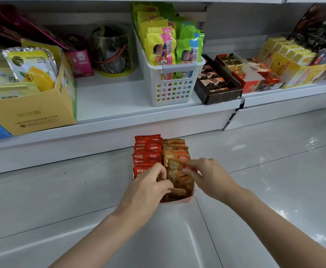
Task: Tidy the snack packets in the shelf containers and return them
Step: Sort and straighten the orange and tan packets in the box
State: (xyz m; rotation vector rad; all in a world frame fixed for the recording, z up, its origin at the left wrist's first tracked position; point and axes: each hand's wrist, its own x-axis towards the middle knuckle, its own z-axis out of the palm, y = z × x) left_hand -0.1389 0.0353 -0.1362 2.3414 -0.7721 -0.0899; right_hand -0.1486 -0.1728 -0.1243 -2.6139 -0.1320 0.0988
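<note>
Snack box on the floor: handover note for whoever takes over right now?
Left hand: fingers curled onto the front brown packets, in contact; whether it grips one cannot be told.
Right hand: fingertips on the same front packets, from the right.
Box: on the floor below the shelf, off its spot. Red packets stand in a neat row on its left, brown ones on its right.
Done: red row looks tidy, back brown packets upright.
Left: straighten the front brown packets, then return the box, probably to the gap left of the white basket.
</note>
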